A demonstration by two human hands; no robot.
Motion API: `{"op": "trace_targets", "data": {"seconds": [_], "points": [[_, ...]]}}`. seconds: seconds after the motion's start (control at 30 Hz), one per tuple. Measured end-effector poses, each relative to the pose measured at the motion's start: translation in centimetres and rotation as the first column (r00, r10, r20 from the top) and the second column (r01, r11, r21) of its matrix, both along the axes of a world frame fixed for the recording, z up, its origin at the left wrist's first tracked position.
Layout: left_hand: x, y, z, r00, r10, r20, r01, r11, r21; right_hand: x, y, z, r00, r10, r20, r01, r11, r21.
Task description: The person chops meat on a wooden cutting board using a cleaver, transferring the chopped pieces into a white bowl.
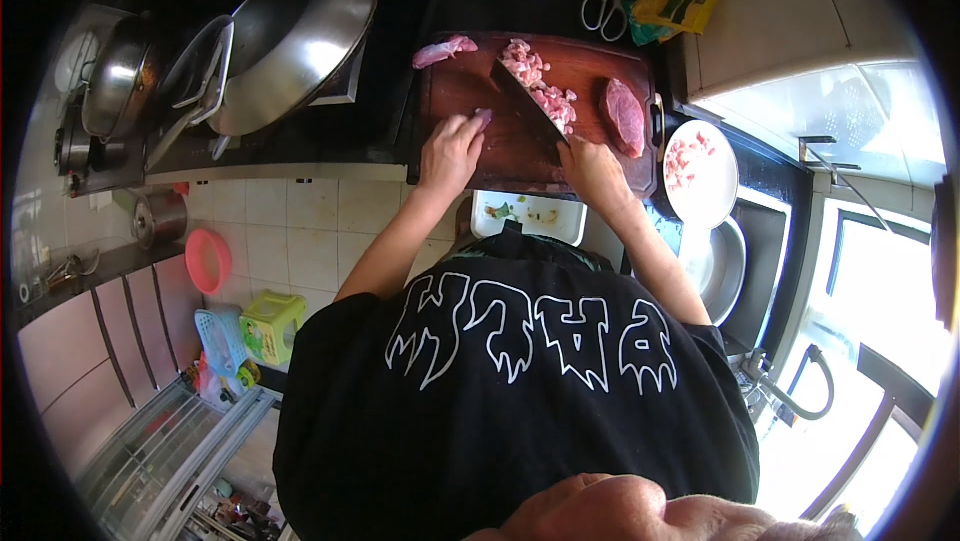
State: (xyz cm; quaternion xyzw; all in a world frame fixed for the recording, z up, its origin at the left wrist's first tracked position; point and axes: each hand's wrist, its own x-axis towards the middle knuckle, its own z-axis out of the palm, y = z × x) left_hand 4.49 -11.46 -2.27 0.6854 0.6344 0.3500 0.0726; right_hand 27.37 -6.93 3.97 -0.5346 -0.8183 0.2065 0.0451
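Observation:
My right hand [598,172] grips the handle end of a kitchen knife [529,107]. The dark blade slants up and left across a reddish-brown wooden cutting board [517,166]. Along the blade's right side lies diced raw meat [551,102], in two loose clumps. My left hand [450,154] is over the board's left part, its fingertips closed around a small piece of meat [484,118]. A larger slab of raw meat [624,119] rests at the board's right. Another strip of meat [444,51] overhangs the upper left corner.
A white plate of meat pieces [712,192] stands right of the board, by a metal basin [727,271] in the sink. Scissors [604,15] and a yellow-green packet [679,0] lie behind. A large wok [300,38] is at left. Below the board's edge is a white bin [574,229].

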Motion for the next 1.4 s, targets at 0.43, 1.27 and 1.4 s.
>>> {"op": "trace_targets", "data": {"seconds": [0.43, 1.27, 1.4], "points": [[2.4, 1.3, -2.3, 0.948, 0.115, 0.296, -0.172, 0.970, 0.172, -0.6, -1.2, 2.7, 0.946, 0.221, 0.239, -0.227, 0.974, 0.001], [2.4, 1.4, -2.9, 0.977, 0.100, 0.187, -0.130, 0.979, 0.155, -6.8, 3.3, -0.1, 0.934, 0.322, 0.155, -0.330, 0.944, 0.025], [2.5, 1.2, -2.6, 0.920, 0.144, 0.364, -0.217, 0.961, 0.168, -3.5, 1.6, 1.6, 0.927, 0.340, 0.156, -0.345, 0.939, 0.007]]}}
